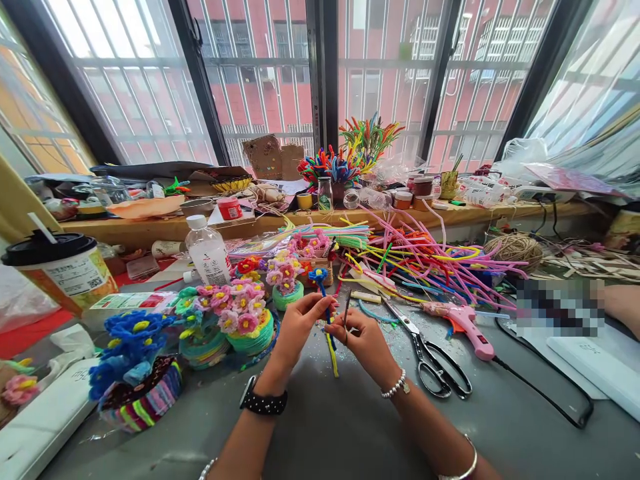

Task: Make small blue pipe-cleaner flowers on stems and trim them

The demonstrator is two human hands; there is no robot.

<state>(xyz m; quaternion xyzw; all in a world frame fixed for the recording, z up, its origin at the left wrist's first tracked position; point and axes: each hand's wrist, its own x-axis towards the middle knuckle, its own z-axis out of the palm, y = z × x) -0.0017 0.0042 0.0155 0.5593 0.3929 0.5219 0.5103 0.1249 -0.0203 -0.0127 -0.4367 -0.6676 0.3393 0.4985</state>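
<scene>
A blue pipe-cleaner flower (319, 274) with a yellow centre stands upright on a blue stem. My left hand (307, 321) is closed, pinching that stem between thumb and fingers just below the bloom. My right hand (364, 339) is closed round a slim dark metal tool (347, 308) that points upward; its exact kind is unclear. The right fingertips are close to the lower stem, and I cannot tell whether they touch it. A yellow pipe cleaner (333, 360) hangs below the hands. Finished pipe-cleaner flowers in pots, one with pink flowers (243, 310), stand to the left.
Large scissors (425, 360) and a pink glue gun (465, 327) with a black cord lie to the right. Loose pipe cleaners (425, 257) pile up behind. A water bottle (207, 250) and a lidded cup (60, 270) stand left. Another person's arm (623, 307) rests far right.
</scene>
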